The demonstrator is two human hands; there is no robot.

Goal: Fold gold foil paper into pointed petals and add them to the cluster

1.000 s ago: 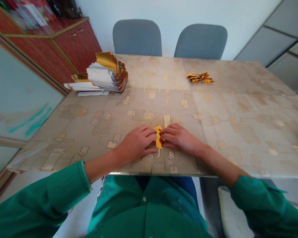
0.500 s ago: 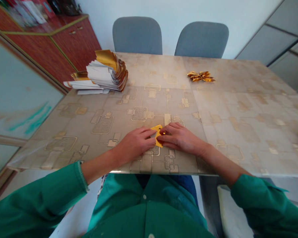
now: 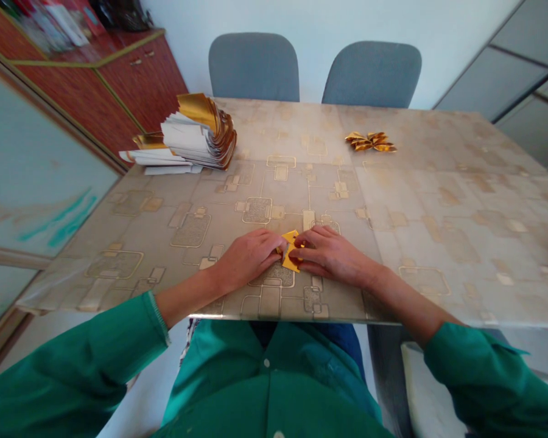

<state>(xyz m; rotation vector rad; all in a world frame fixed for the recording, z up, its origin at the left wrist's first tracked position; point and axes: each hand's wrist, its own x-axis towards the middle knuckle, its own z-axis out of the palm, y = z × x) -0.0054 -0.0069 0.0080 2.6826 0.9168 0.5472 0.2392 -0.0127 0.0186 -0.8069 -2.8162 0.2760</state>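
Left hand (image 3: 249, 258) has drawn its fingers in; a paper stack (image 3: 196, 137) sits back left on the bench (image 3: 402, 194). Near the front edge, it and the right hand (image 3: 329, 252) clamp opposite sides of a gold paper (image 3: 287, 261); a folded gold bundle (image 3: 371, 142) lies back right.

Near the middle of the tan, gold-patterned tabletop's (image 3: 415, 207) near edge, the bare left hand (image 3: 251, 258) lies palm down, thumb and fingers drawn together, its wrist emerging from a green cloth left sleeve (image 3: 86, 340). The bare right hand (image 3: 331, 254) faces it closely, fingers curled inward, its uncovered forearm (image 3: 413, 301) slanting across that edge.
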